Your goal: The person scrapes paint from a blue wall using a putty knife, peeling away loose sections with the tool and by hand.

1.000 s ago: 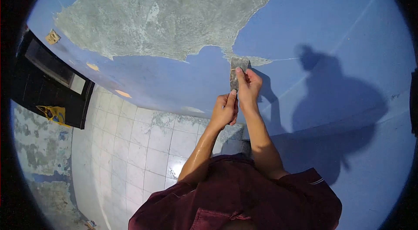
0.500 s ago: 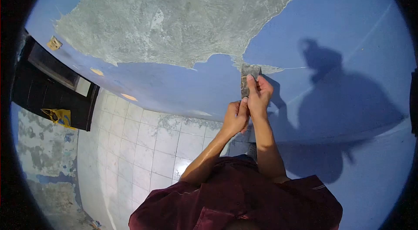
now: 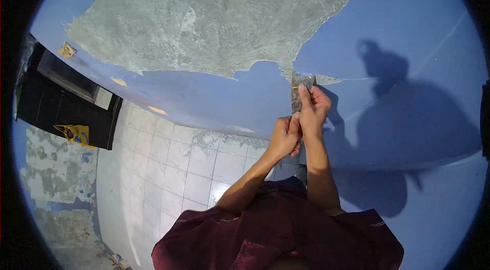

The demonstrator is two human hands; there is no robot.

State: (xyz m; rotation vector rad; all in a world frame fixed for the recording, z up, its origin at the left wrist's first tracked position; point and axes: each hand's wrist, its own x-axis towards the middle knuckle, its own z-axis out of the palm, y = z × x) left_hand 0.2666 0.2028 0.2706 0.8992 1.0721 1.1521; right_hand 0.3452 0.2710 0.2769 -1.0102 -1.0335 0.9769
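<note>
A flat, stained scraper stands upright against the blue wall, its broad end at the lower edge of a bare grey patch. My right hand is closed round the scraper's right side, thumb lying on its face. Lower down, my left hand is closed at the scraper's bottom end, its thumb touching my right hand. Part of the scraper is hidden behind the fingers. A thin bare strip runs right from the blade.
White floor tiles with grey dust along the wall lie below left. At the left is a dark door with a yellow bag by it. A person-shaped shadow falls on the wall at right.
The whole view has shifted slightly, so wall, hands and door appear further right. Both hands keep the same grip, and the scraper stays near the patch's lower edge.
</note>
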